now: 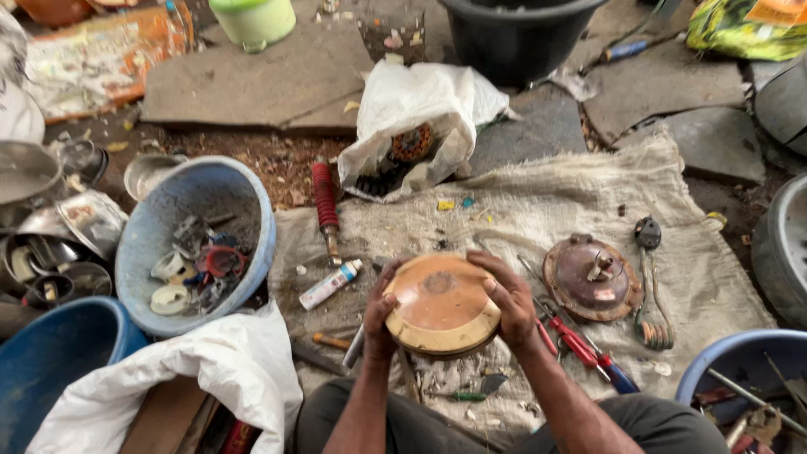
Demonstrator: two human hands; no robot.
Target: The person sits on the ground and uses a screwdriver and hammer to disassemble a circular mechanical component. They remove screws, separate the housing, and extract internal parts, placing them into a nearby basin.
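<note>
I see soft, even daylight with only faint shadows; the round brown cover (440,304) shows a mild sheen, the middle is sharp, and the edges bend and blur slightly

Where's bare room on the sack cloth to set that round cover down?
Free: upper middle of the sack cloth, between white bag and rusty round part; also its far-right edge. Crowded: around both hands, left and right, holding the round cover, near the pliers.

Orange-brown round cover (440,304); light-blue basin (160,220); red spring (324,195); white bag (424,105).
</note>
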